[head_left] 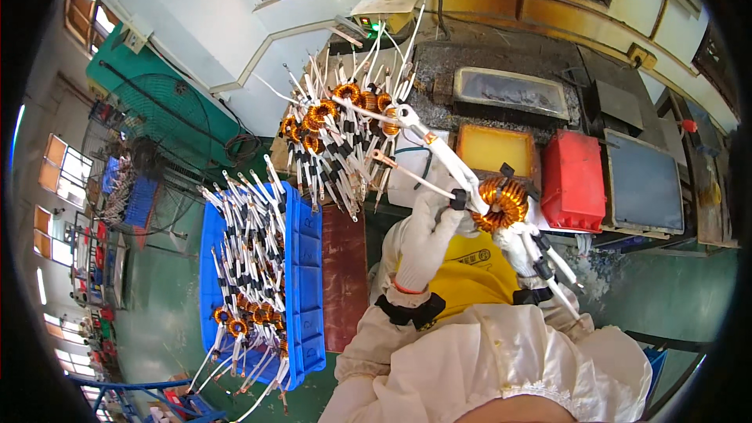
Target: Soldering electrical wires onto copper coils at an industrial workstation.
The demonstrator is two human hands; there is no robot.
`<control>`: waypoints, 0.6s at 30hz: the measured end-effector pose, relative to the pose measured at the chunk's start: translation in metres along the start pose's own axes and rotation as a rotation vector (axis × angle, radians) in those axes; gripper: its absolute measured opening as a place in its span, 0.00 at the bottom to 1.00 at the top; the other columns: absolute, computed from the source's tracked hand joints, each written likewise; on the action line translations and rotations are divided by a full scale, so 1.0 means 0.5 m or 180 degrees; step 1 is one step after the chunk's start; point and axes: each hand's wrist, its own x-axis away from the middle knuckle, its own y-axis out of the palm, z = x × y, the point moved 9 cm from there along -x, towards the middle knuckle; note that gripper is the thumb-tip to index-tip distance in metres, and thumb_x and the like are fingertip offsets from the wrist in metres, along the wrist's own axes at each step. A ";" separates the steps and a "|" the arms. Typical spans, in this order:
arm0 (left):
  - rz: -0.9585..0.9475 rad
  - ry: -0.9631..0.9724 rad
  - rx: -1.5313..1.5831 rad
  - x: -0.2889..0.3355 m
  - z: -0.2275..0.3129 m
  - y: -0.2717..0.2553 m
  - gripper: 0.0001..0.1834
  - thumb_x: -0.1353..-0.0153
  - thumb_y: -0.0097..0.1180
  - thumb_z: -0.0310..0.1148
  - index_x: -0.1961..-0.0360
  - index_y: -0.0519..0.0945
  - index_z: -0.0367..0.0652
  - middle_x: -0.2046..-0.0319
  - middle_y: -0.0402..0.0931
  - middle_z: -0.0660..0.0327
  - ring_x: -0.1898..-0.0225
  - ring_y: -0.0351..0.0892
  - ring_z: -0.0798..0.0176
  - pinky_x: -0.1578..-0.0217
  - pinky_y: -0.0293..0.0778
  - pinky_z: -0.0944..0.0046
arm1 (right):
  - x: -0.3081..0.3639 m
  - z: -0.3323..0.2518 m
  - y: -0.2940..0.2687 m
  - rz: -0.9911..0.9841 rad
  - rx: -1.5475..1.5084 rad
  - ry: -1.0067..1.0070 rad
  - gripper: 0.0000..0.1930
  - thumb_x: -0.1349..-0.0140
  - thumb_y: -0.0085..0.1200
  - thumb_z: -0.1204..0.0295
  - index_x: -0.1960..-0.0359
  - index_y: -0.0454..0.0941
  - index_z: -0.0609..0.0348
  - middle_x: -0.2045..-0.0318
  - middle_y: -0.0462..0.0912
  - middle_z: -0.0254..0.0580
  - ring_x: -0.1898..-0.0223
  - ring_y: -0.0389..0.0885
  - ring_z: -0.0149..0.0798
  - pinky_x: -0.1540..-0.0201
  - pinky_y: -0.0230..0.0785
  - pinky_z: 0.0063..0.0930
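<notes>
A copper-wound toroidal coil (513,202) is held up in front of me, over my yellow apron (470,265). Thick white sleeved leads (452,163) with black bands run from it, some up and away to the left, others down to the right. My left hand (425,244), in a white glove, is closed around leads just left of the coil. On the near right side, my gloved right hand (515,247) grips the coil and its lower leads; the coil and leads partly hide its fingers.
Similar coils (321,113) are heaped on the bench at far left. A blue crate (305,290) full of coils stands left of me. Across the bench sit a yellow-filled tray (495,149), a glass-topped box (511,92), a red container (573,180) and a grey-topped tray (644,180).
</notes>
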 end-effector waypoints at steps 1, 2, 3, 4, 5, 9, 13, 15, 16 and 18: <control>-0.0012 0.0012 0.0099 -0.001 0.006 0.003 0.11 0.41 0.45 0.25 0.57 0.64 0.36 0.63 0.71 0.58 0.62 0.71 0.70 0.60 0.68 0.71 | 0.001 -0.006 0.000 0.0025 0.0037 -0.0092 0.06 0.43 0.44 0.78 0.71 0.63 0.50 0.74 0.64 0.28 0.66 0.62 0.23 0.55 0.55 0.20; -0.0022 0.0026 0.0196 -0.003 0.016 0.007 0.11 0.41 0.45 0.25 0.57 0.64 0.35 0.63 0.71 0.58 0.62 0.70 0.70 0.59 0.67 0.71 | 0.000 -0.013 0.000 0.0047 0.0072 -0.0185 0.06 0.43 0.44 0.79 0.70 0.63 0.51 0.74 0.64 0.28 0.66 0.62 0.23 0.56 0.55 0.19; -0.0030 0.0040 0.0292 -0.006 0.025 0.009 0.11 0.41 0.45 0.25 0.57 0.64 0.35 0.63 0.71 0.58 0.61 0.70 0.71 0.59 0.67 0.72 | -0.003 -0.019 -0.002 0.0089 -0.0056 -0.0132 0.06 0.43 0.45 0.79 0.71 0.63 0.52 0.74 0.64 0.29 0.66 0.63 0.23 0.57 0.56 0.19; -0.0221 -0.0092 0.0344 -0.008 0.017 0.016 0.10 0.40 0.45 0.26 0.58 0.65 0.36 0.63 0.71 0.58 0.62 0.70 0.71 0.60 0.67 0.72 | -0.007 -0.028 -0.002 0.0133 -0.0182 -0.0076 0.06 0.44 0.46 0.79 0.72 0.63 0.53 0.75 0.65 0.29 0.67 0.64 0.24 0.59 0.57 0.18; -0.0410 -0.0222 0.0396 -0.009 0.011 0.017 0.10 0.40 0.45 0.26 0.58 0.65 0.36 0.64 0.71 0.59 0.62 0.70 0.71 0.60 0.67 0.72 | -0.013 -0.042 -0.008 0.0198 -0.0468 0.0127 0.06 0.45 0.47 0.78 0.74 0.64 0.53 0.76 0.66 0.30 0.69 0.65 0.24 0.62 0.59 0.18; 0.0041 -0.0271 0.0130 -0.016 0.067 -0.021 0.10 0.39 0.45 0.31 0.58 0.67 0.39 0.69 0.71 0.61 0.68 0.71 0.71 0.68 0.70 0.70 | -0.010 -0.060 -0.038 0.0279 -0.0857 0.0377 0.06 0.45 0.47 0.78 0.72 0.63 0.53 0.77 0.65 0.29 0.72 0.65 0.24 0.66 0.59 0.18; 0.0856 -0.0564 0.1194 -0.033 0.022 -0.065 0.07 0.39 0.45 0.33 0.63 0.70 0.43 0.78 0.68 0.65 0.77 0.68 0.72 0.77 0.66 0.71 | 0.004 -0.044 -0.068 0.0425 -0.0704 0.0364 0.06 0.44 0.46 0.77 0.70 0.62 0.52 0.78 0.65 0.29 0.75 0.64 0.24 0.71 0.59 0.18; 0.0601 -0.0705 0.1758 -0.040 -0.003 -0.052 0.09 0.38 0.45 0.34 0.62 0.70 0.41 0.76 0.68 0.66 0.77 0.68 0.72 0.76 0.68 0.71 | 0.011 -0.035 -0.080 0.0475 -0.0567 0.0336 0.06 0.44 0.46 0.77 0.69 0.62 0.52 0.79 0.64 0.29 0.77 0.64 0.24 0.73 0.58 0.18; 0.0469 -0.0770 0.2036 -0.043 -0.016 -0.046 0.09 0.38 0.45 0.34 0.61 0.70 0.41 0.75 0.68 0.66 0.77 0.69 0.72 0.75 0.68 0.70 | 0.013 -0.029 -0.086 0.0509 -0.0511 0.0317 0.06 0.44 0.46 0.77 0.69 0.62 0.52 0.80 0.64 0.29 0.78 0.64 0.24 0.75 0.58 0.18; 0.0321 -0.0925 0.2498 -0.046 -0.047 -0.031 0.09 0.39 0.45 0.34 0.61 0.70 0.42 0.75 0.69 0.65 0.76 0.68 0.72 0.76 0.66 0.72 | 0.017 -0.019 -0.092 0.0558 -0.0422 0.0296 0.06 0.44 0.45 0.77 0.68 0.62 0.52 0.80 0.64 0.29 0.80 0.64 0.24 0.77 0.58 0.18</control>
